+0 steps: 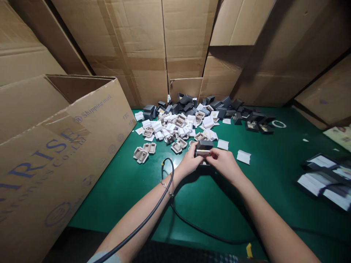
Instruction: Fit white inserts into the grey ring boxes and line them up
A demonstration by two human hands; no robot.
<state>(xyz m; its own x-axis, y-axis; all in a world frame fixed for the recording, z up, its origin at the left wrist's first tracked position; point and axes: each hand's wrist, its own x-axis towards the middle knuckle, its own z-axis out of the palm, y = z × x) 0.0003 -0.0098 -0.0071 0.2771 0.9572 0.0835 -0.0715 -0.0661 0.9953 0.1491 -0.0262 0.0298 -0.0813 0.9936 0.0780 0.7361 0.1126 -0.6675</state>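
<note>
My left hand (190, 160) and my right hand (223, 162) meet over the green table (214, 197), both closed round a small dark box (204, 145) with a pale insert showing at its lower edge. The left fingers grip its left side, the right fingers pinch its right side. Just beyond lies a heap of white and beige inserts (175, 129), and behind that a pile of small dark boxes (192, 102). A thin bracelet sits on my left wrist.
A large open cardboard carton (55, 146) stands at the left. Cardboard sheets (164, 47) wall the back. A black cable (170, 171) crosses my left forearm. Flat dark trays with white cards (323, 179) lie at the right, a white ring (279, 124) farther back.
</note>
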